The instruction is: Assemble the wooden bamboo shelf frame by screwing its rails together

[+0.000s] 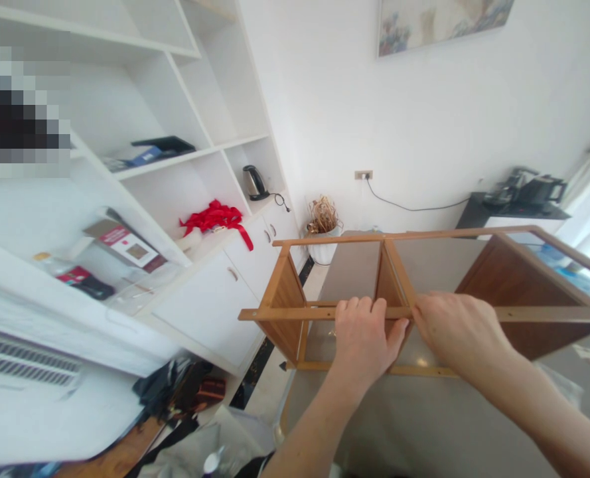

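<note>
While on table (424, 425), wooden rack rail (295, 313) in left hand (362, 338), right hand (456, 332), fingers (359, 307) closed.

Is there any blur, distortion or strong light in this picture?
Head view: daylight is bright and even; the wide lens bends the white shelves and the wooden frame; the left hand and right hand on it are sharp, the corners soft; a pixelated block hides the upper left.

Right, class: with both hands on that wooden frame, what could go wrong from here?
1. Left hand and right hand both grip one thin rail of the wooden frame near its divider: fingers could be pinched at that joint.
2. Held only mid-rail, the frame might tip or slide on the table.
</note>
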A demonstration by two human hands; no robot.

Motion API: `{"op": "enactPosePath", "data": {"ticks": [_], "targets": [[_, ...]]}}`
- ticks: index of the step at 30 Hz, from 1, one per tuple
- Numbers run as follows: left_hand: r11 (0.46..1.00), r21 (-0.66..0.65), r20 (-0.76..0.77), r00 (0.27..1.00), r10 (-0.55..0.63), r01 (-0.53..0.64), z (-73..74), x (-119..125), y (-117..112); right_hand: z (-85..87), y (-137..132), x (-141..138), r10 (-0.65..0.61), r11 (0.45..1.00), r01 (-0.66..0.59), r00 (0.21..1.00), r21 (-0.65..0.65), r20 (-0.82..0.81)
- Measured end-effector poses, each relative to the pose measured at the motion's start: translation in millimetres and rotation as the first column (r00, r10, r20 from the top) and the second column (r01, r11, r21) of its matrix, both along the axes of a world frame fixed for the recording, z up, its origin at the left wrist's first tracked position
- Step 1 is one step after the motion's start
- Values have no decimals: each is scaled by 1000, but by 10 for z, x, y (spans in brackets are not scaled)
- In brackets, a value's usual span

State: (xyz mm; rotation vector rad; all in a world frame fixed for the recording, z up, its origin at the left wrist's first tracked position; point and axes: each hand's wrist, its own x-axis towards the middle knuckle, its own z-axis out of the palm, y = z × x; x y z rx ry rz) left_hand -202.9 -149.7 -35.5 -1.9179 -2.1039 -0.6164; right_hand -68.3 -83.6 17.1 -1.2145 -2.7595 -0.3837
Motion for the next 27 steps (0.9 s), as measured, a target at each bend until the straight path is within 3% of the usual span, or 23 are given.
{"op": "enactPosePath", "data": {"ticks": [3,5,9,13,16,20,27], "targets": [[1000,24,-11,1000,-4,5,-13,-7,-14,46,33,6,-84,992,83,996,-91,-4],[1000,30,-16,1000,-10,10,-13,-17,-24,110,91,62,-60,982,58,998,-178,-5],[999,28,-38,999,-25,26,-7,-36,-34,217,243,247,171,941,-206,974,-267,-149],[998,40,-78,996,-44,47,-8,-52,-40,167,325,354,344,837,-453,872,-307,-348],[996,57,-115,992,-56,63,-13,-58,-47,49,322,368,301,794,-493,827,-356,-475],[995,60,-147,987,-67,76,-27,-61,-53,-93,296,392,216,781,-492,790,-384,-575],[995,59,-159,985,-70,81,-45,-74,-49,-160,311,441,264,777,-540,747,-325,-610]]}}
